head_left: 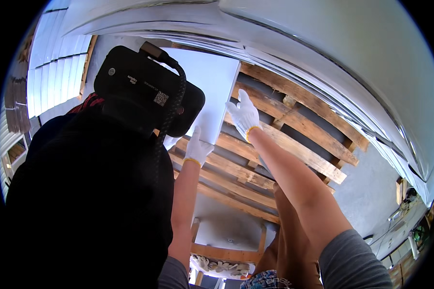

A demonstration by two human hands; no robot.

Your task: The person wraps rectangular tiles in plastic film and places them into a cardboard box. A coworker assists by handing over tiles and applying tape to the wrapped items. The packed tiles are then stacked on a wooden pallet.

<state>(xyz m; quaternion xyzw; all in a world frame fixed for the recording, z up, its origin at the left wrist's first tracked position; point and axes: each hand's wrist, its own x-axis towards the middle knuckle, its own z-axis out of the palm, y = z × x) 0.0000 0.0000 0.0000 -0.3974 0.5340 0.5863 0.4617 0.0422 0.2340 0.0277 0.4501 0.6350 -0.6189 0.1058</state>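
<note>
A large flat white panel point(212, 82) lies over a wooden pallet, its left part hidden behind a black device. My left hand point(198, 148), in a white knitted glove with a yellow cuff, grips the panel's near edge close to its right corner. One digit lies on the top face; the other fingers seem to be under the edge. My right hand point(244, 113), gloved the same way, is open beside the panel's right edge, with its fingers apart above the pallet slats. Whether it touches the edge I cannot tell.
The wooden pallet point(270, 144) has gapped slats. Large pale glossy sheets point(332, 29) curve across the top and right. A black device point(144, 86) with a cable and a dark shape block the left. Stacked white panels point(58, 72) stand far left. A wooden stool point(226, 253) is near.
</note>
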